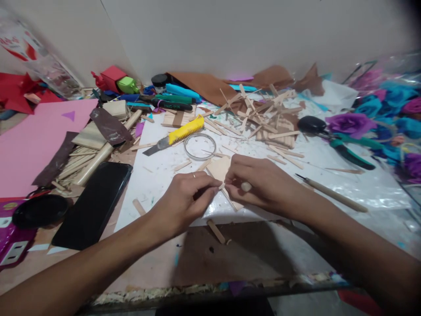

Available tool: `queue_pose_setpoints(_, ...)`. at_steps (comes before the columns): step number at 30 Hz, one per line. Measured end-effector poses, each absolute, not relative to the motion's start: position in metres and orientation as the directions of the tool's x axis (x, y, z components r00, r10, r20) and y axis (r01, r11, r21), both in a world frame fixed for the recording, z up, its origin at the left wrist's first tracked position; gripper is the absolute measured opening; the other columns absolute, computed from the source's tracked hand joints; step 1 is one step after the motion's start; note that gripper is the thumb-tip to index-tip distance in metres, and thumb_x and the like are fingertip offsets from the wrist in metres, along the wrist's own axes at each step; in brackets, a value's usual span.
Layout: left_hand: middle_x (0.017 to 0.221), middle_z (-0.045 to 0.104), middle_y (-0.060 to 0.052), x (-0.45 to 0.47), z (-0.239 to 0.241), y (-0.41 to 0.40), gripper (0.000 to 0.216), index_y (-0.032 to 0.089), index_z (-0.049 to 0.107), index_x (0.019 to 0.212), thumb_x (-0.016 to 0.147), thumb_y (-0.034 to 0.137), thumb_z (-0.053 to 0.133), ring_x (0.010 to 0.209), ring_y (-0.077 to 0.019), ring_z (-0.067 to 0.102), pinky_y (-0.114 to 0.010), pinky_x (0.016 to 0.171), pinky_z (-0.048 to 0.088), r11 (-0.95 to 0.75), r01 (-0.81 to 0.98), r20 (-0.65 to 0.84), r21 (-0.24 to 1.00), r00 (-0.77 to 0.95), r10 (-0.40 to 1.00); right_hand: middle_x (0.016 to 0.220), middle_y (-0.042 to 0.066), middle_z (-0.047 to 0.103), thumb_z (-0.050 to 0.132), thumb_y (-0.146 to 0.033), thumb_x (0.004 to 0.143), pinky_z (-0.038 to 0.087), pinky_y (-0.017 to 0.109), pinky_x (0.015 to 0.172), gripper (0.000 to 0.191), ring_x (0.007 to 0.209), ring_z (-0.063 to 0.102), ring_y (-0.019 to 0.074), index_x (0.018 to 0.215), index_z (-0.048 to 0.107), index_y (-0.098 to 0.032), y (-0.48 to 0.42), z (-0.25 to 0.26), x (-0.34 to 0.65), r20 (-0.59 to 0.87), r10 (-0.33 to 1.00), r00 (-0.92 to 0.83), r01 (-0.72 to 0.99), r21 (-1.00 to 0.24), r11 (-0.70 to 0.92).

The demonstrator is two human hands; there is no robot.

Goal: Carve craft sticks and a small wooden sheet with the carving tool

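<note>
My left hand point(186, 197) and my right hand point(259, 182) meet over the white sheet point(158, 173) at the table's middle. Both pinch a small flat panel of glued wooden sticks point(219, 169) that lies between them. The left fingertips press a thin stick piece at the panel's near edge. The right thumb and fingers close on the same edge from the other side. A ring shows on a left finger. A loose stick point(216, 231) lies just below the hands.
A yellow utility knife point(177, 136) and a metal ring point(200, 146) lie behind the hands. A heap of wooden sticks point(263, 116) sits at back right. A black phone point(94, 204) is at left, green pliers point(348, 149) and a thin awl point(332, 193) at right, paper flowers point(388, 114) far right.
</note>
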State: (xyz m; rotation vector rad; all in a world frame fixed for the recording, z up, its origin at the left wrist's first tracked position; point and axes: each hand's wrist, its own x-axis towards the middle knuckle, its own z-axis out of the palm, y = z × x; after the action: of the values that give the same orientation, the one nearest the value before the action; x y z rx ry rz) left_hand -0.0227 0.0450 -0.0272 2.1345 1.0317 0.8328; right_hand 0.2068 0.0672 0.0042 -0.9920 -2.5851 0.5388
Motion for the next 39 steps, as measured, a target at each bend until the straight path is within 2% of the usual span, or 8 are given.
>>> queue_pose_setpoints(14,0.086,0.072,0.000,-0.023,-0.024,0.042,0.018,0.018,0.075,0.107,0.101,0.012,0.060,0.077,-0.0103,0.065,-0.022,0.072,0.047,-0.568,0.444,0.303,0.692,0.536,0.788,0.100,0.008,0.066,0.060,-0.020,0.094,0.038,0.029,0.067,0.006,0.081,0.063,0.0197,0.096,0.065,-0.017,0.064,0.009,0.203,0.017,0.748,-0.663,0.690,-0.374,0.620)
queue_pose_setpoints(19,0.084,0.070,0.000,-0.024,-0.027,0.042,0.016,0.017,0.075,0.105,0.101,0.012,0.060,0.076,-0.0102,0.064,-0.022,0.071,0.046,-0.596,0.443,0.334,0.670,0.538,0.774,0.102,0.009,0.066,0.058,-0.020,0.095,0.034,0.030,0.063,0.009,0.081,0.063,0.0211,0.099,0.066,-0.017,0.060,0.010,0.198,-0.008,0.775,-0.632,0.749,-0.264,0.608)
queue_pose_setpoints(27,0.081,0.066,-0.001,-0.023,-0.026,0.040,0.016,0.017,0.073,0.103,0.103,0.014,0.057,0.075,-0.0111,0.062,-0.024,0.069,0.045,-0.600,0.458,0.323,0.656,0.548,0.772,0.104,0.009,0.066,0.054,-0.021,0.099,0.026,0.032,0.059,0.011,0.074,0.060,0.0197,0.101,0.065,-0.017,0.055,0.006,0.198,0.009,0.764,-0.645,0.745,-0.216,0.631)
queue_pose_setpoints(31,0.081,0.067,-0.001,-0.022,-0.025,0.041,0.018,0.018,0.073,0.104,0.103,0.013,0.056,0.075,-0.0120,0.063,-0.024,0.068,0.046,-0.584,0.470,0.299,0.662,0.549,0.781,0.102,0.008,0.065,0.055,-0.021,0.099,0.024,0.033,0.059,0.010,0.072,0.059,0.0194,0.100,0.065,-0.019,0.052,0.003,0.195,0.021,0.761,-0.648,0.737,-0.232,0.634)
queue_pose_setpoints(39,0.077,0.067,0.000,-0.020,-0.027,0.041,0.015,0.016,0.074,0.102,0.099,0.011,0.060,0.065,-0.0101,0.059,-0.023,0.061,0.043,-0.621,0.482,0.370,0.618,0.519,0.771,0.103,0.009,0.066,0.057,-0.020,0.097,0.031,0.031,0.063,0.009,0.082,0.063,0.0213,0.101,0.065,-0.017,0.057,0.004,0.195,0.016,0.781,-0.625,0.742,-0.298,0.600)
